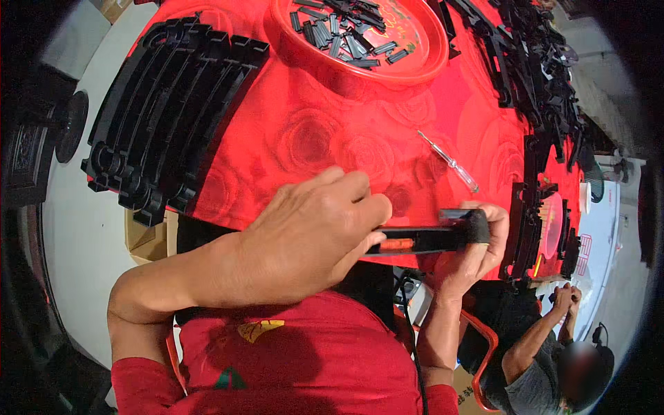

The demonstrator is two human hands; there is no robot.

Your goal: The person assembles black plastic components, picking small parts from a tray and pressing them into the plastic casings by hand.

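Observation:
A long black plastic channel-shaped part (436,241) lies across both my hands, just above the table's near edge. An orange-red strip (396,244) shows inside it, beside my left fingertips. My left hand (321,214) is closed around the part's left end, its knuckles hiding that end. On the other end my right hand (490,238) is closed, with a black cover (477,227) over one digit. A short glossy dark piece (453,214) shows at the right fingers; whether they pinch it or it belongs to the part, I cannot tell.
A clear-handled screwdriver (453,164) lies on the red tablecloth (311,138). Several long black parts (173,104) sit in a row at left. Small dark pieces fill part of a red basin (408,75). Black parts (539,83) crowd the right side; a co-worker (539,353) sits lower right.

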